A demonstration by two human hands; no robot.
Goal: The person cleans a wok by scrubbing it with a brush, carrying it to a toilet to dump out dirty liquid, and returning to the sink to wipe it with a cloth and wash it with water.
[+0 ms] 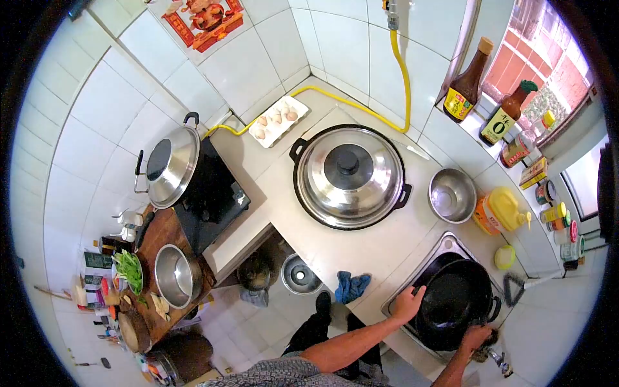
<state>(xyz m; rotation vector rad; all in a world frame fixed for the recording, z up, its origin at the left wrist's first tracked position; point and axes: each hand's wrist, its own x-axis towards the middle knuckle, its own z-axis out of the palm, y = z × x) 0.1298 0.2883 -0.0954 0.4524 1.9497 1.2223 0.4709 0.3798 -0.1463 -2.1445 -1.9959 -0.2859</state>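
Note:
A black wok (453, 298) is over the sink (449, 242) at the lower right. My left hand (407, 305) grips its left rim, the thumb raised along the edge. My right hand (476, 337) is at the wok's lower right rim, closed around something I cannot make out. A brown scrubber-like bundle (485, 348) shows beside the right hand, next to the faucet (501, 362). A side handle of the wok sticks out at its right. Left of the sink, a blue cloth (353, 287) lies at the counter's edge.
A large lidded pan (349, 175) stands on the counter, with an egg tray (278, 121) behind it. Near the sink are a steel bowl (452, 195) and an oil jug (503, 209). Bottles (467, 84) line the sill. A lidded pot (173, 166) and a cutting board (158, 242) are at left.

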